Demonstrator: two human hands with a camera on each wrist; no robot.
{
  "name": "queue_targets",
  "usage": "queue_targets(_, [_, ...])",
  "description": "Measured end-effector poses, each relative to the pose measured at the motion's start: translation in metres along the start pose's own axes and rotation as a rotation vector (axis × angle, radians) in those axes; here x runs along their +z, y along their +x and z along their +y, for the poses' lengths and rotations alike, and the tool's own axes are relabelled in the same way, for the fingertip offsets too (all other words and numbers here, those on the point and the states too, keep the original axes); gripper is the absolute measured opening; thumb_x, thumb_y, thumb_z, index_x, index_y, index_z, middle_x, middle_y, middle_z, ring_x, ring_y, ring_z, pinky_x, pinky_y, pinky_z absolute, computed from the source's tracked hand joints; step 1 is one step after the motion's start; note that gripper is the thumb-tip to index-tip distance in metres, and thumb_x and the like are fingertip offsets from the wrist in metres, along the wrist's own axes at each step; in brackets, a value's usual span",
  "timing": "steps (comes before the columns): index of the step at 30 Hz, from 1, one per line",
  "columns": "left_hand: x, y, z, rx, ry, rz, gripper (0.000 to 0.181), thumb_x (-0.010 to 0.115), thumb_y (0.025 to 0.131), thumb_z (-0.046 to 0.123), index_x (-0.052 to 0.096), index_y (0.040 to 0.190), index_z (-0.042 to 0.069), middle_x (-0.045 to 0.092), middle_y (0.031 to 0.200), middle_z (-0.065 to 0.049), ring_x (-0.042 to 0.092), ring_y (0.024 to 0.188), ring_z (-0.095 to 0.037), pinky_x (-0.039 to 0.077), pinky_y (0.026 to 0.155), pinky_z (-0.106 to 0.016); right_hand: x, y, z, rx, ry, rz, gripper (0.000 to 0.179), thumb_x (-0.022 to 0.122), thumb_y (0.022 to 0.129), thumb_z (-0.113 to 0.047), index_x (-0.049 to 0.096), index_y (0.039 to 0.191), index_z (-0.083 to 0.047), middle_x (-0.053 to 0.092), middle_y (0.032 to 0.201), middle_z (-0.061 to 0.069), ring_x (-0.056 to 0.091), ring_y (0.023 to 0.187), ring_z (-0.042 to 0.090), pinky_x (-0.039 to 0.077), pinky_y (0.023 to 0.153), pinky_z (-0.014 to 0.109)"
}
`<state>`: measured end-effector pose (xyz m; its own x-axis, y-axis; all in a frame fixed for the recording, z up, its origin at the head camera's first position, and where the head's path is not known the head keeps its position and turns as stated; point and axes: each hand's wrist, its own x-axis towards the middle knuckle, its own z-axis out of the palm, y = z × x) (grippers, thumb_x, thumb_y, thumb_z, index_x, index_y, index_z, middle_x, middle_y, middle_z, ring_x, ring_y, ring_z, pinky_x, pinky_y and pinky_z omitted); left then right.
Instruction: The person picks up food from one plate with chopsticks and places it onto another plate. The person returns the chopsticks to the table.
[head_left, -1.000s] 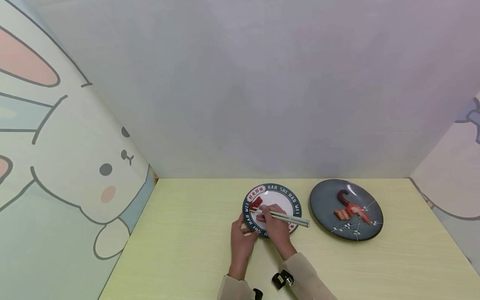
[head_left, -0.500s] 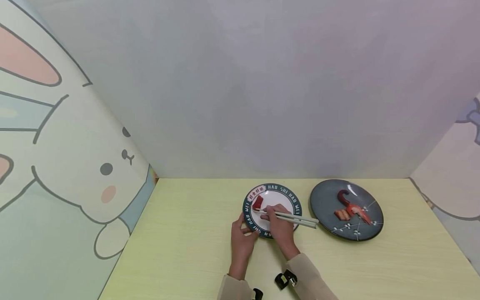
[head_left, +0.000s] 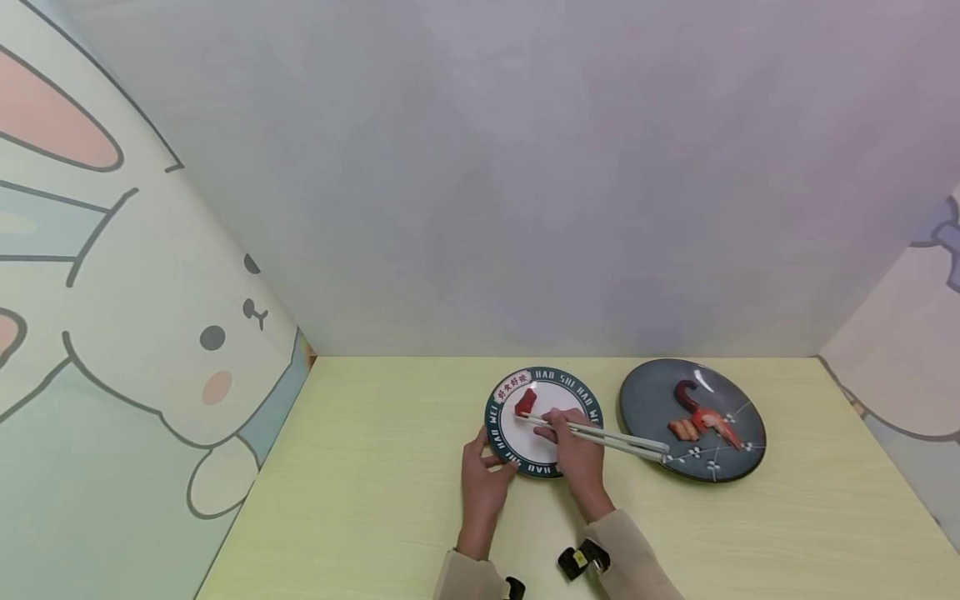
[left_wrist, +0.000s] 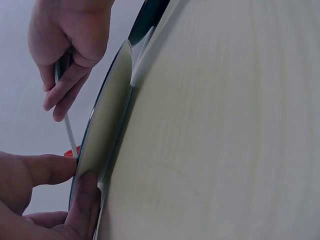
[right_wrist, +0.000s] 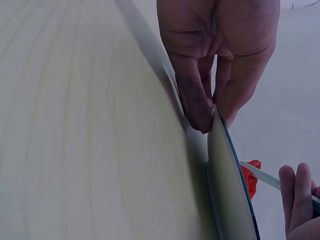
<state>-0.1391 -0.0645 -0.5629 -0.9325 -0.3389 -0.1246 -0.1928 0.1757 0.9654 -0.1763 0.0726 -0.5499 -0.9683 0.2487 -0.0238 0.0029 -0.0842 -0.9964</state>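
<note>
My left hand (head_left: 486, 483) pinches the near-left rim of a small white plate (head_left: 538, 440) with a lettered dark green border. In the left wrist view, the thumb of the left hand (left_wrist: 45, 175) lies on the rim and its fingers curl under the plate (left_wrist: 102, 120). A pair of pale chopsticks (head_left: 630, 443) is gripped in my right hand (head_left: 579, 454), above the plate's right side. Their tips meet the lower end of a small glossy red food piece (head_left: 527, 402), left of the plate's middle. The right wrist view shows the red piece (right_wrist: 251, 175) against a chopstick tip.
To the right stands a larger dark grey plate (head_left: 648, 412) with a shrimp (head_left: 716, 423), a dark red curled tentacle (head_left: 683, 395) and a brownish ridged piece (head_left: 683, 430). The chopsticks' rear ends overlap its left edge. A pale wall (head_left: 480, 208) rises behind the table (head_left: 375, 467).
The right hand and chopsticks have moved right, and the red food piece has shifted from the left rim inward, turning more upright. The left hand and both plates have stayed put.
</note>
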Motion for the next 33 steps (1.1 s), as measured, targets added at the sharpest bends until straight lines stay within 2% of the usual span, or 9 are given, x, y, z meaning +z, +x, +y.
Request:
queue_targets(5, [0.001, 0.0, -0.002, -0.005, 0.007, -0.001, 0.077, 0.076, 0.083, -0.012, 0.046, 0.154, -0.008, 0.056, 0.135, -0.019, 0.067, 0.093, -0.021, 0.058, 0.069, -0.028, -0.005, -0.001, 0.0, 0.019, -0.021, 0.004, 0.027, 0.06, 0.108, -0.01, 0.074, 0.111, 0.013, 0.072, 0.105, 0.027, 0.079, 0.079, 0.013, 0.06, 0.079, 0.021])
queue_targets(12, [0.001, 0.0, -0.002, -0.037, 0.006, -0.003, 0.077, 0.075, 0.085, -0.01, 0.045, 0.155, -0.006, 0.055, 0.135, -0.018, 0.065, 0.095, -0.02, 0.058, 0.071, -0.028, -0.012, -0.001, -0.002, 0.06, -0.022, 0.008, 0.032, 0.059, 0.109, -0.015, 0.073, 0.114, 0.013, 0.076, 0.106, 0.025, 0.078, 0.076, 0.006, 0.057, 0.077, 0.015])
queue_targets(20, [0.002, 0.0, 0.0, -0.041, 0.0, -0.004, 0.077, 0.075, 0.085, -0.012, 0.045, 0.155, -0.006, 0.055, 0.135, -0.017, 0.065, 0.095, -0.02, 0.059, 0.072, -0.029, -0.018, 0.001, -0.003, 0.068, 0.042, 0.041, 0.031, 0.058, 0.109, -0.013, 0.071, 0.113, 0.015, 0.074, 0.103, 0.026, 0.078, 0.075, 0.006, 0.061, 0.076, 0.024])
queue_targets(27, [0.002, -0.001, 0.001, -0.047, 0.007, -0.004, 0.077, 0.075, 0.085, -0.01, 0.045, 0.155, -0.004, 0.056, 0.133, -0.016, 0.065, 0.095, -0.02, 0.059, 0.072, -0.03, -0.022, 0.004, -0.005, 0.075, 0.065, 0.066, 0.03, 0.057, 0.109, -0.012, 0.069, 0.111, 0.016, 0.076, 0.099, 0.028, 0.078, 0.075, 0.008, 0.062, 0.075, 0.027])
queue_targets(33, [0.002, 0.0, 0.001, -0.043, 0.007, -0.002, 0.077, 0.075, 0.084, -0.011, 0.046, 0.155, -0.006, 0.056, 0.134, -0.017, 0.066, 0.094, -0.02, 0.059, 0.072, -0.029, -0.028, 0.006, -0.007, 0.082, 0.08, 0.055, 0.03, 0.053, 0.11, -0.01, 0.067, 0.115, 0.017, 0.073, 0.107, 0.029, 0.078, 0.078, 0.009, 0.062, 0.078, 0.029])
